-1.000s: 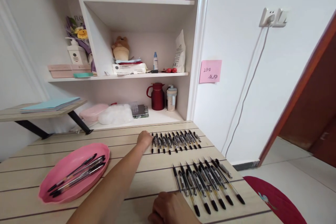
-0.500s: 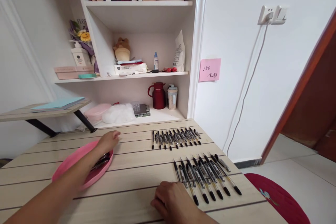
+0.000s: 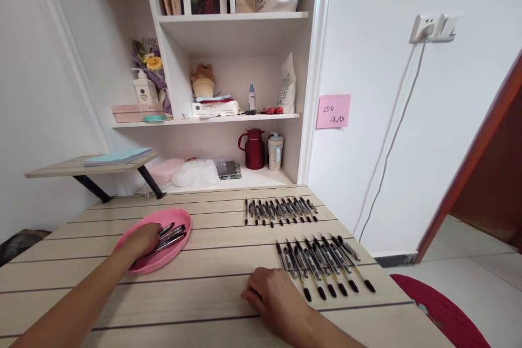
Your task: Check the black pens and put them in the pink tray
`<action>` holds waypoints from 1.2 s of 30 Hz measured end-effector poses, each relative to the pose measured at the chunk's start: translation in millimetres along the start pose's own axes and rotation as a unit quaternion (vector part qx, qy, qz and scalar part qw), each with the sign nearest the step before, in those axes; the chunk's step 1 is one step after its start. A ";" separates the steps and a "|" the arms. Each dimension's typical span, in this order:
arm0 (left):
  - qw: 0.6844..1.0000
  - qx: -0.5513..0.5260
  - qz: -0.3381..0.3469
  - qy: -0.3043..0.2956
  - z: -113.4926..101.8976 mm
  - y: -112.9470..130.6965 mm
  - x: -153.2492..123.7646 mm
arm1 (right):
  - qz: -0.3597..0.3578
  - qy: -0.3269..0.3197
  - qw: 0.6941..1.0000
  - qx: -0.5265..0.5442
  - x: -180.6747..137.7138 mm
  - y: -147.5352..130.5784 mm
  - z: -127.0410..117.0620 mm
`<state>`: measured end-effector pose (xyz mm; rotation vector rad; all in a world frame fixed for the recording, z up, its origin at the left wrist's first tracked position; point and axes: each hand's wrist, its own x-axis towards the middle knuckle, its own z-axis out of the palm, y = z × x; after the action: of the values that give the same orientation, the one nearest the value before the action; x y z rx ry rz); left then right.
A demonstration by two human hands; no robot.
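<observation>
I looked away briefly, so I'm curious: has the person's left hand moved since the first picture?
Yes, leftward. Judged against the far row of pens, the left hand was at that row's left end; now it reaches into the pink tray.

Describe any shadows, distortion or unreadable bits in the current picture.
Head view: the cable throws a soft shadow on the wall; head view: the door frame leans steeply, likely wide-lens stretch; head view: the note's "250" reads clearly, but print on the pens is too small.

left hand outstretched, back upward — right hand loosely curled
</observation>
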<state>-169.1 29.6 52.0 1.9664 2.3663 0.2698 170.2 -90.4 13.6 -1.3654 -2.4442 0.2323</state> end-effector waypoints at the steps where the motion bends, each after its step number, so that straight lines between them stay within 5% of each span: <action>1: 1.000 -0.007 0.002 -0.005 -2.0 0.2 -0.1 | -0.005 0.004 1.000 0.000 -0.5 -0.4 0.5; 5: 0.999 -0.039 0.001 0.027 -16.5 11.1 -5.5 | -0.012 0.019 1.000 0.011 -0.9 0.5 0.8; 9: 0.987 -0.138 0.055 0.055 -20.8 53.7 -39.0 | 0.024 0.081 0.994 0.066 1.9 3.9 -1.8; 12: 0.871 -0.480 0.049 -0.093 -5.5 102.0 -85.7 | 0.054 0.135 0.974 0.173 5.7 6.5 -3.0; 15: 0.764 -0.606 0.064 -0.210 19.0 144.6 -131.2 | 0.062 0.171 0.924 0.335 10.4 9.5 -0.3; 19: 0.740 -0.630 0.070 -0.225 45.6 175.6 -162.2 | 0.080 0.177 0.849 0.491 15.6 13.5 8.0; 23: 0.750 -0.625 0.059 -0.207 56.3 181.7 -165.3 | 0.104 0.199 0.822 0.523 16.0 13.0 11.5; 36: 0.676 -0.655 0.108 -0.321 48.8 167.1 -163.9 | 0.072 0.156 0.744 0.646 11.2 7.5 -0.5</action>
<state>31.3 -96.9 20.5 1.1790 0.8626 0.8096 171.0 -76.9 14.2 -0.7648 -1.2371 1.3016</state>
